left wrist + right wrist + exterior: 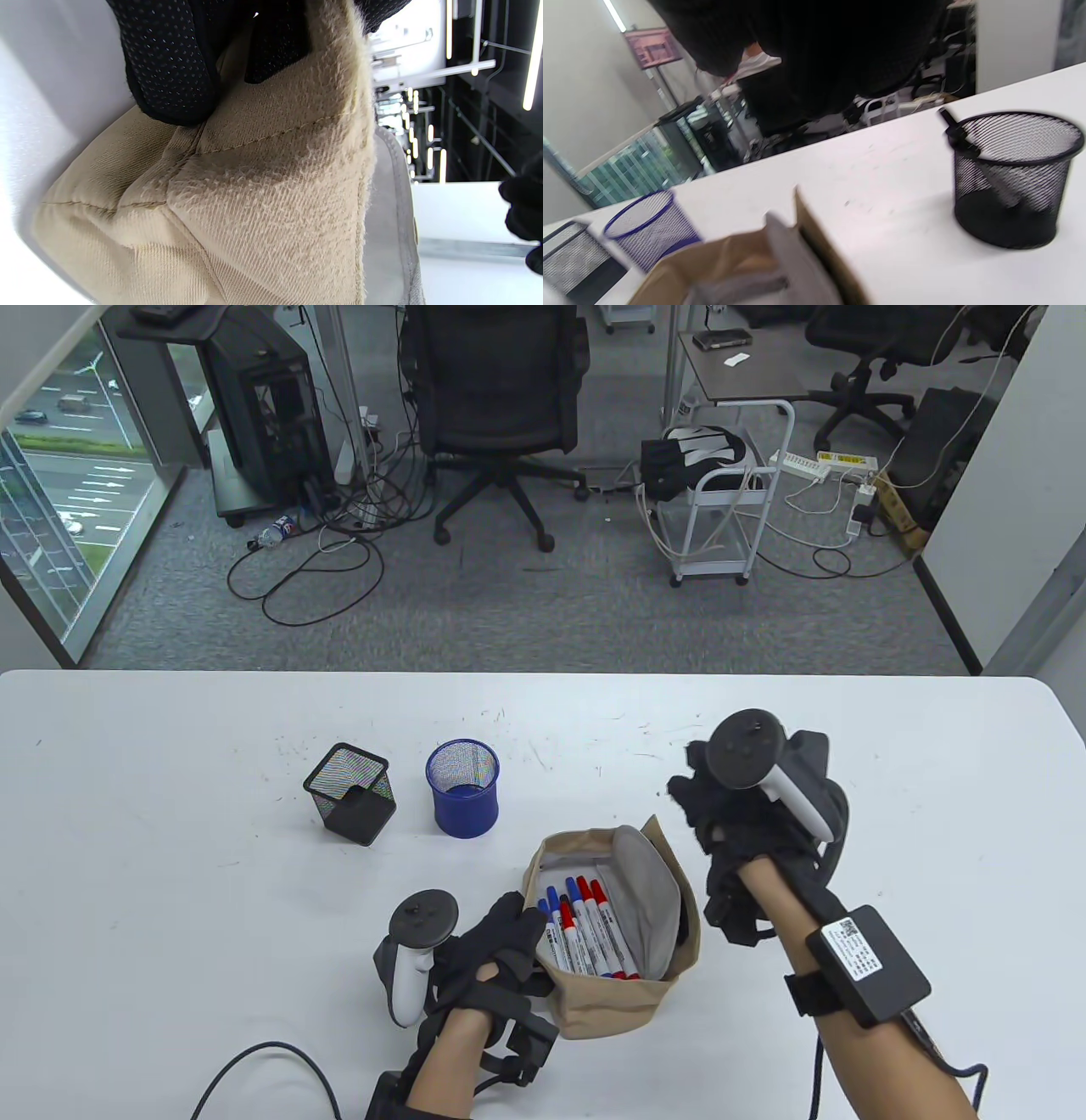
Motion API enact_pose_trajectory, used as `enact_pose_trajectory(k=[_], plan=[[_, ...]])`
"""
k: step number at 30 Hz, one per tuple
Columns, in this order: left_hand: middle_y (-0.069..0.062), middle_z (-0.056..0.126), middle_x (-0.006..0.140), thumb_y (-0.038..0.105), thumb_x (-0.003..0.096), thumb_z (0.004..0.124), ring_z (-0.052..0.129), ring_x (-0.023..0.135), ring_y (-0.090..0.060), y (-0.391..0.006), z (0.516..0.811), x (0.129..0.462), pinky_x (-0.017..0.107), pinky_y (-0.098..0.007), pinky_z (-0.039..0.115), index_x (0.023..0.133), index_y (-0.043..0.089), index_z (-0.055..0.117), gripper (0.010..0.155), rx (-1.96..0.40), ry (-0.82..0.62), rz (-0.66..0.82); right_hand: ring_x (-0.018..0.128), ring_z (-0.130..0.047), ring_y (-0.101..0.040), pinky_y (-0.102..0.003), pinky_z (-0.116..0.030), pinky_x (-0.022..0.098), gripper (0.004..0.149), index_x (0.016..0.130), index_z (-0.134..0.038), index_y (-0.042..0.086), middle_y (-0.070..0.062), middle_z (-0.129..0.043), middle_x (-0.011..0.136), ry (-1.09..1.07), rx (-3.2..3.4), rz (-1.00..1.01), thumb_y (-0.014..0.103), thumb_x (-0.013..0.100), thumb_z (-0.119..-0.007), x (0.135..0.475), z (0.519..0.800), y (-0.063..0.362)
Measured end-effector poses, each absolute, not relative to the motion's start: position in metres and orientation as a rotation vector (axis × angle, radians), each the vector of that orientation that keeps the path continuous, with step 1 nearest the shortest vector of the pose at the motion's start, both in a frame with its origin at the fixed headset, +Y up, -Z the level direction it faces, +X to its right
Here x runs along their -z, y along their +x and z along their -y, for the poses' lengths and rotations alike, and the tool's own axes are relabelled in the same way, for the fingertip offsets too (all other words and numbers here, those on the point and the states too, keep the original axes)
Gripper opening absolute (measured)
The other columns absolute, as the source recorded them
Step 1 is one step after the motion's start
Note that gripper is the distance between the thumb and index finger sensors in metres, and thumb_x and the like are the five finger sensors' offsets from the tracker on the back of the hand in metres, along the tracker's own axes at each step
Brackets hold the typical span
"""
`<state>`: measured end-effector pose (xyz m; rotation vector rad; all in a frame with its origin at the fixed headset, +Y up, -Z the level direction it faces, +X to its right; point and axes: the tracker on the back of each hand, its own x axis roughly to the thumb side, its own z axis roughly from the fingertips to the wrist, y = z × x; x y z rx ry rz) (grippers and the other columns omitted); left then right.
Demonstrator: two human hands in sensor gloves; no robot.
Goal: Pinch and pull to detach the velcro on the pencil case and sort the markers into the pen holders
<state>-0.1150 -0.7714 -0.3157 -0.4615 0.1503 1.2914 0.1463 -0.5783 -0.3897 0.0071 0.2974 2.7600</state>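
Observation:
The tan pencil case (611,997) lies open near the table's front edge, flap up, with several red- and blue-capped markers (585,933) inside. My left hand (519,925) grips the case's left rim; in the left wrist view its fingers (169,63) pinch the tan fabric (263,190). My right hand (691,802) hovers right of the case, holding nothing, its fingers loosely bent. In the right wrist view a round black mesh holder (1009,178) stands below it with a black marker (956,131) leaning inside; the hand hides this holder in the table view.
A square black mesh holder (350,793) and a round blue mesh holder (463,789) stand behind and left of the case, both seen in the right wrist view too. A black cable (254,1056) lies at the front left. Office chairs and a cart stand beyond the table.

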Motion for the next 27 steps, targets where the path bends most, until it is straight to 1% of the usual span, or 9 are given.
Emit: enact_pose_trajectory(k=[3,6,9,12,15,17,20,24,27], plan=[[-0.033,0.062,0.111,0.043,0.0584,0.068,0.087,0.087,-0.049,-0.115,0.771,0.316,0.043,-0.039,0.098,0.116,0.003,0.043,0.075,-1.294,-0.461,-0.151,0.056,-0.104,-0.030,-0.042,-0.087,0.038,0.058,0.097,-0.077,0.012,-0.015,-0.095,0.085,0.107,-2.798,-0.484,0.038,0.046,-0.088,0.388,0.600,0.109],[-0.033,0.062,0.111,0.043,0.0584,0.068,0.087,0.088,-0.049,-0.115,0.771,0.316,0.043,-0.039,0.097,0.116,0.003,0.043,0.075,-1.296,-0.462,-0.151,0.058,-0.103,-0.030,-0.043,-0.086,0.039,0.057,0.097,-0.076,0.012,-0.015,-0.094,0.087,0.149,-2.840,-0.646,0.036,0.047,-0.088,0.390,0.627,0.082],[-0.033,0.062,0.111,0.043,0.0584,0.068,0.087,0.087,-0.049,-0.115,0.771,0.316,0.043,-0.039,0.097,0.116,0.003,0.043,0.075,-1.298,-0.463,-0.151,0.061,-0.102,-0.032,-0.044,-0.086,0.041,0.053,0.097,-0.077,0.014,-0.016,-0.091,0.091,0.153,-2.915,-0.820,0.031,0.047,-0.088,0.395,0.658,0.057],[-0.033,0.062,0.111,0.043,0.0583,0.068,0.087,0.087,-0.049,-0.115,0.771,0.316,0.043,-0.039,0.097,0.116,0.003,0.043,0.075,-1.299,-0.463,-0.151,0.064,-0.100,-0.032,-0.045,-0.085,0.043,0.053,0.096,-0.079,0.019,-0.016,-0.088,0.094,0.163,-3.036,-0.865,0.028,0.045,-0.091,0.399,0.684,0.040],[-0.033,0.063,0.111,0.043,0.0583,0.068,0.087,0.087,-0.049,-0.115,0.771,0.316,0.043,-0.039,0.097,0.116,0.003,0.043,0.075,-1.301,-0.464,-0.151,0.071,-0.095,-0.035,-0.048,-0.083,0.046,0.055,0.098,-0.078,0.024,-0.017,-0.081,0.101,0.176,-3.138,-0.956,0.028,0.044,-0.092,0.403,0.710,0.026],[-0.033,0.062,0.111,0.043,0.0583,0.068,0.087,0.088,-0.049,-0.115,0.772,0.316,0.043,-0.039,0.097,0.116,0.003,0.043,0.075,-1.302,-0.465,-0.151,0.074,-0.092,-0.037,-0.049,-0.081,0.048,0.055,0.098,-0.078,0.026,-0.018,-0.075,0.104,0.180,-3.155,-1.001,0.029,0.044,-0.091,0.406,0.722,0.022],[-0.033,0.062,0.111,0.043,0.0584,0.067,0.087,0.088,-0.049,-0.115,0.772,0.316,0.043,-0.039,0.097,0.117,0.003,0.043,0.075,-1.301,-0.464,-0.150,0.079,-0.087,-0.039,-0.051,-0.079,0.051,0.053,0.099,-0.075,0.031,-0.018,-0.068,0.108,0.176,-3.177,-1.071,0.030,0.047,-0.086,0.408,0.733,0.019],[-0.033,0.062,0.112,0.042,0.0588,0.066,0.087,0.088,-0.049,-0.115,0.772,0.316,0.043,-0.039,0.098,0.117,0.003,0.043,0.073,-1.298,-0.466,-0.150,0.082,-0.082,-0.041,-0.053,-0.076,0.053,0.048,0.099,-0.074,0.036,-0.019,-0.062,0.111,0.212,-3.137,-1.124,0.030,0.051,-0.075,0.409,0.736,0.019],[-0.033,0.063,0.111,0.039,0.0591,0.064,0.088,0.087,-0.048,-0.115,0.772,0.315,0.043,-0.038,0.098,0.117,0.003,0.042,0.071,-1.293,-0.457,-0.154,0.087,-0.076,-0.044,-0.055,-0.073,0.055,0.045,0.096,-0.079,0.034,-0.020,-0.054,0.113,0.243,-3.081,-1.205,0.028,0.052,-0.073,0.410,0.739,0.021]])
